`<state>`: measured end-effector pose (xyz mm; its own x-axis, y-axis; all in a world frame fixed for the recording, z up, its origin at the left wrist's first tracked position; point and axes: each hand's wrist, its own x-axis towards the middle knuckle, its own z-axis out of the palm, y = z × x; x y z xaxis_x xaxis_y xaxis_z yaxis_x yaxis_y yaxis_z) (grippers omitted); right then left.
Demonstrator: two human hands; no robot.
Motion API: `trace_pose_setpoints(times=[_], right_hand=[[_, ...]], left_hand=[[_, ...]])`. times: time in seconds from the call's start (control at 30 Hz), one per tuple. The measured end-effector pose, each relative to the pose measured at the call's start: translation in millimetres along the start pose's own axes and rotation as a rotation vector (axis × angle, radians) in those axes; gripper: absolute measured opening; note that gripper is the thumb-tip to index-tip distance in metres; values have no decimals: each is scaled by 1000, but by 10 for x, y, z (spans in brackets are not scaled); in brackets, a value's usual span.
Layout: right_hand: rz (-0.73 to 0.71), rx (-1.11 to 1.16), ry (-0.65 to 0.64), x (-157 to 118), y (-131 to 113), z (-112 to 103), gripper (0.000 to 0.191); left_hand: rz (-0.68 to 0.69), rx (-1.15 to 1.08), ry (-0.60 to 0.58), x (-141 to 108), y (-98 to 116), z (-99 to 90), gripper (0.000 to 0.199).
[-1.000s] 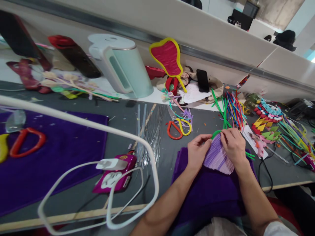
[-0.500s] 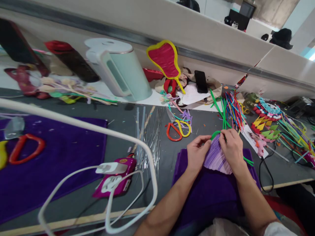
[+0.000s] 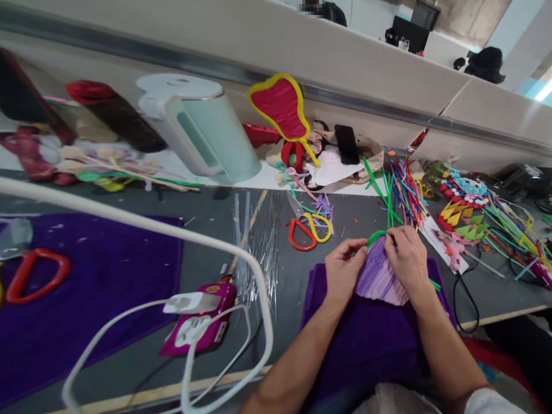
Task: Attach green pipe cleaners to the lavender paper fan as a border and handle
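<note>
Both my hands are over a folded purple cloth (image 3: 345, 356) at the table's near edge. Between them is a striped lilac and purple panel (image 3: 379, 276) that looks made of pipe cleaners laid side by side. A green pipe cleaner (image 3: 376, 237) curves along the panel's top edge. The fingers of my left hand (image 3: 345, 267) pinch the panel's left side and the green strip's end. My right hand (image 3: 406, 259) is closed on the top right, with its fingertips on the green strip. More green pipe cleaner ends (image 3: 434, 284) stick out beyond my right wrist.
Red-and-yellow-handled scissors (image 3: 309, 229) lie left of my hands. Loose pipe cleaners (image 3: 405, 192) and a pink glue gun (image 3: 455, 253) with a black cord are at the right. A kettle (image 3: 215, 132) stands behind, and a white cable (image 3: 259, 276) loops across the left foreground.
The view has shifted slightly, so the background sits a little further left and lower. My hands keep nearly the same pinch on the panel and green strip.
</note>
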<state>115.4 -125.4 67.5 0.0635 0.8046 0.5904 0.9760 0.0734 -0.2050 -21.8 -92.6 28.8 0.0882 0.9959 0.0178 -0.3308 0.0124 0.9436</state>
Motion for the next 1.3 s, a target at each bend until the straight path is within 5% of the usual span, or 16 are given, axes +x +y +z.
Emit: trace_pose_setpoints(times=[0.47, 0.7, 1.03, 1.3], right_hand=[[30, 2, 25, -8, 112, 8, 22], [159, -12, -15, -10, 39, 38, 20], [155, 392, -25, -7, 175, -65, 15], [193, 342, 10, 3, 57, -17, 16]], left_hand=[[-4, 23, 0, 30, -47, -37, 14], [53, 57, -15, 27, -57, -36, 12], [-1, 47, -25, 55, -19, -56, 14], [92, 79, -84, 6, -21, -19, 11]])
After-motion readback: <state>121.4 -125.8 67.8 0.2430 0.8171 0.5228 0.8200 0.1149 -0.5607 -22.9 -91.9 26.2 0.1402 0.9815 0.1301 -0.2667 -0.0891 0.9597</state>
